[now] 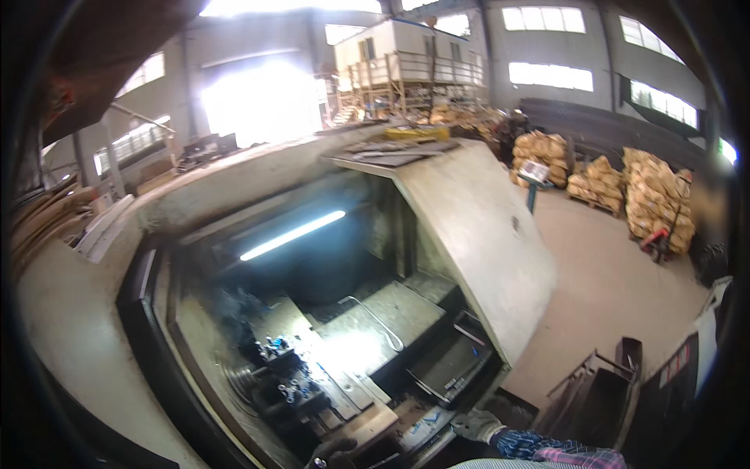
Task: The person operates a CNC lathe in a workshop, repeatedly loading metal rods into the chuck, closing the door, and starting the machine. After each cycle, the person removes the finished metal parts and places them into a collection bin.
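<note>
A glare-washed hall (547, 47) surrounds the open, pale machine (476, 227), its chuck (241, 379) half shadowed. The gloved right hand (476, 426) is at the machine's front, the dim left hand (336, 449) cut off below; I can't tell either's finger grip.

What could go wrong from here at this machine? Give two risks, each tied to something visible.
First, the gloved right hand and dark, seemingly gloved left hand are by the opening of the machine; if the round chuck-like part inside turned, a glove might get caught. Second, the bent metal rod lies on a flat surface inside and could be knocked.
</note>
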A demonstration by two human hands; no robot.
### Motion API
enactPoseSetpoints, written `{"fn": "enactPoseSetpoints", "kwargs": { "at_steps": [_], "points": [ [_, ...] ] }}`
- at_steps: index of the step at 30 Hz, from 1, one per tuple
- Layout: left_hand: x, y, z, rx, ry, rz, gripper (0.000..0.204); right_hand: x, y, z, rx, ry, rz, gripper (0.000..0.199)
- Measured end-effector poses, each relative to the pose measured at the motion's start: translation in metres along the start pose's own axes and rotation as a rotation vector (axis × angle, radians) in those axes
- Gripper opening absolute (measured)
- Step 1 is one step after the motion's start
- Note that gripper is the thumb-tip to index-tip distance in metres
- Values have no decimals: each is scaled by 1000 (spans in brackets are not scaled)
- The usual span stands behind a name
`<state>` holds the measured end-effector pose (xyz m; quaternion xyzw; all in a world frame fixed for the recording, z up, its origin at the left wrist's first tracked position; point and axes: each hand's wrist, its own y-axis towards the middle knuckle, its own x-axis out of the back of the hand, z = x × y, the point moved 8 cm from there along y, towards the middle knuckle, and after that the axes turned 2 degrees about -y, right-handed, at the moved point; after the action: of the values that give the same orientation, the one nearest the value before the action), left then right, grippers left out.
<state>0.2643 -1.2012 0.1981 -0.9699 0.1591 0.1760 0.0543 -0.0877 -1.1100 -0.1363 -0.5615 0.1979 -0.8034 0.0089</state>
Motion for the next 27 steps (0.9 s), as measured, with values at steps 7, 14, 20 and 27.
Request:
{"fn": "enactPoseSetpoints", "kwargs": {
  "at_steps": [7, 14, 20, 27],
  "points": [
    [-90, -13, 40, 57, 238, 357, 39, -31, -102, -53, -158, 267, -53, 54],
    [-216, -37, 110, -337, 912, 878, 32, -95, -226, -126, -299, 349, -23, 35],
    [-290, -78, 205, -317, 1121, 1182, 39, -97, -330, -138, -501, 552, -280, 37],
    [-375, -127, 275, -234, 851, 1685, 38, -73, -425, -127, -819, 713, -559, 40]
  ]
}}
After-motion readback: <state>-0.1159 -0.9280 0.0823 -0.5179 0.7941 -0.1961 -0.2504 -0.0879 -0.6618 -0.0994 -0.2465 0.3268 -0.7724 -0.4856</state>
